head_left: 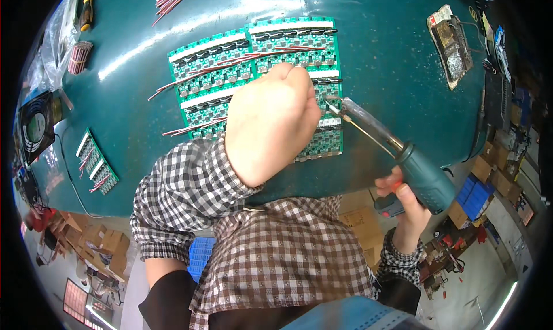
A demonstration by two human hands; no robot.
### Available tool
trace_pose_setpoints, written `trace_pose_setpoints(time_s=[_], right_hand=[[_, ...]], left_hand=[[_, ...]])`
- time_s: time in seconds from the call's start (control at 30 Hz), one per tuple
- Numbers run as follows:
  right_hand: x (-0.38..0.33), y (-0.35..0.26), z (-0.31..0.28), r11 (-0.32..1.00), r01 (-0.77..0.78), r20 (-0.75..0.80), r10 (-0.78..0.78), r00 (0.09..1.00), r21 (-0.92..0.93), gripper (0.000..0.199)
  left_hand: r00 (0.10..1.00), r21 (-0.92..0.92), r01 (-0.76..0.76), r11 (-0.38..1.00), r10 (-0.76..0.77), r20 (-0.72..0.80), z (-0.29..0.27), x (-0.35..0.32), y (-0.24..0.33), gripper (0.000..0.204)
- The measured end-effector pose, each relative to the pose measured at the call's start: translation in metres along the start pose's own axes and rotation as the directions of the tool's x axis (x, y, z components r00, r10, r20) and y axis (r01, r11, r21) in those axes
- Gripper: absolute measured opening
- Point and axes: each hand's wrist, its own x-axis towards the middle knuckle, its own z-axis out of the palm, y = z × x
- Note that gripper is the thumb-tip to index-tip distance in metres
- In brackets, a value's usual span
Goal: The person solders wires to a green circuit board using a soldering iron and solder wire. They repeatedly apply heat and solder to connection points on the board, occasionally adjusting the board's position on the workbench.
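Gripping iron (pixel 427 179) at four o'clock of boards (pixel 230 76): right hand (pixel 412 210), fingers closed. Left hand (pixel 272 119) curls fingers over boards; hold cannot be told.

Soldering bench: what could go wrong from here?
1. If hot, the pointed metal tip of the dark-green plastic soldering gun might burn the bare left hand, whose fingers curl close by.
2. A slip of the right hand could scratch the green rectangular circuit boards.
3. The black-and-white checked cloth sleeve might drag thin reddish wires lying across those boards.

Boards (pixel 314 58) on table (pixel 391 70), fan (pixel 38 126) left, iron (pixel 425 177) right
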Motion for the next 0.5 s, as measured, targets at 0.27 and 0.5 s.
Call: trace_pose_setpoints(time_s=[0.27, 0.5], right_hand=[[-0.0015, -0.003, 0.0067, 1.0, -0.017, -0.013, 0.017, 1.0, -0.025, 0.037], [-0.0019, -0.0026, 0.0075, 1.0, 0.004, -0.005, -0.004, 1.0, -0.031, 0.034]], left_hand=[[1.0, -0.009, 0.011, 1.0, -0.011, 0.013, -0.0014, -0.0002, 0.0016, 0.01], [1.0, -0.02, 0.011, 1.0, -0.011, 0.008, -0.0014, -0.0004, 0.001, 0.011]])
